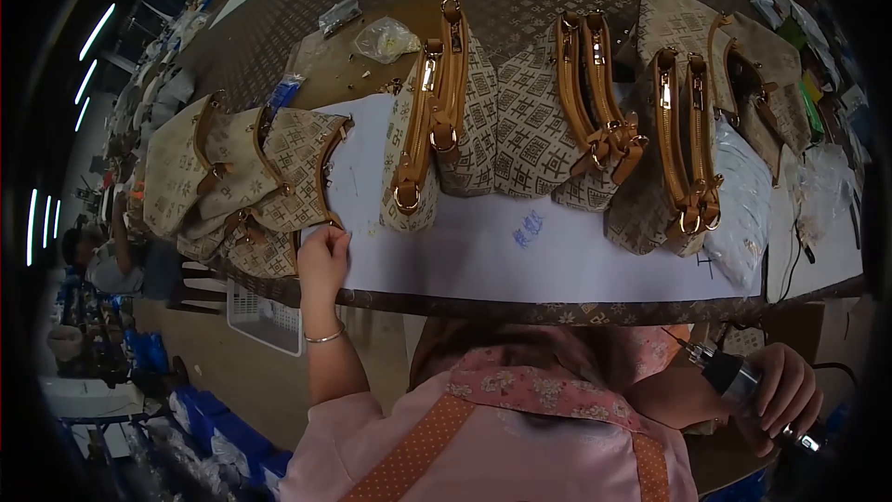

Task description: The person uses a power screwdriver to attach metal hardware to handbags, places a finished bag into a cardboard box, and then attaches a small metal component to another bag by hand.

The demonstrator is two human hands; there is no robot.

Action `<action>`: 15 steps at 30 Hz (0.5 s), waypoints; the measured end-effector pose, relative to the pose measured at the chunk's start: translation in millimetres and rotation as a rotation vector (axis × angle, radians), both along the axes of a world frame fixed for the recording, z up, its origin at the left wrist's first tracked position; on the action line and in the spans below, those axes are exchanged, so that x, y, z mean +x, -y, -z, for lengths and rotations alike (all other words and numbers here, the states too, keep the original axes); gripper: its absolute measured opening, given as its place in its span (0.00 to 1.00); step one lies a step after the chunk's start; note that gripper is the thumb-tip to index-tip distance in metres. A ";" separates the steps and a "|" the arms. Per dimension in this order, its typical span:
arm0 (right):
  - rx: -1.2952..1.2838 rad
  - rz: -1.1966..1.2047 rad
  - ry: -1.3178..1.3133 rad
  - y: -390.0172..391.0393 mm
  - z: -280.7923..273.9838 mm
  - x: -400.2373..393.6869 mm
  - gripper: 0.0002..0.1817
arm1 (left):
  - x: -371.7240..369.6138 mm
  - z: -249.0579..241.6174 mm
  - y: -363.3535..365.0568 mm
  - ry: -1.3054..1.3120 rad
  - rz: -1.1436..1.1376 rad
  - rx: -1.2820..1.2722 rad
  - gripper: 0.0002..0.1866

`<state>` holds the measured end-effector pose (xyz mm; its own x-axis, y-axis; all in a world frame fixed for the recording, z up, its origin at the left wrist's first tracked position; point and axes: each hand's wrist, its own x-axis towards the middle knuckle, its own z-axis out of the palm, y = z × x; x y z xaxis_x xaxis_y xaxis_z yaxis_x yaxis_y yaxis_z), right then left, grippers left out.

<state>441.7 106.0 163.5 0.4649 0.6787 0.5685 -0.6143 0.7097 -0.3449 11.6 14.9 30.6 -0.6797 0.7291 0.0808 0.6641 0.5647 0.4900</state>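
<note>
My right hand [785, 395] is wrapped round an electric screwdriver [729, 374] with a thin pointed bit, held below the table edge at my right. At the table's front edge, my left hand [325, 265] has its fingers closed at the lower corner of a patterned beige fabric handbag [302, 163]. A tan trim with small metal fittings runs along this bag's edge, and its tab end meets my fingertips. What lies inside the pinch is hidden. More bags of the same cloth [181, 167] are heaped against it on the left.
Several handbags with tan zipped tops and gold rings, one at the middle [539, 130], stand across the white sheet [483, 270]. A bag of small metal parts [386, 40] lies behind. Clear plastic packaging [743, 214] is at the right. Below the left edge is a white basket [265, 321].
</note>
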 end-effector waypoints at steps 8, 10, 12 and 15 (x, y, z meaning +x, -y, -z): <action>0.318 -0.379 0.008 -13.6 30.8 43.3 0.16 | 9.1 17.1 -9.4 -0.073 0.058 0.005 0.07; 0.310 -0.374 0.011 -11.4 29.1 40.4 0.17 | 6.5 19.5 -7.2 -0.114 0.131 0.053 0.07; 0.263 -0.372 -0.012 -9.2 26.6 34.0 0.17 | 12.4 9.5 -4.5 -0.085 0.216 0.090 0.05; 0.270 -0.453 -0.055 -9.3 35.9 34.0 0.20 | 61.2 -25.8 -8.2 0.574 0.301 0.386 0.04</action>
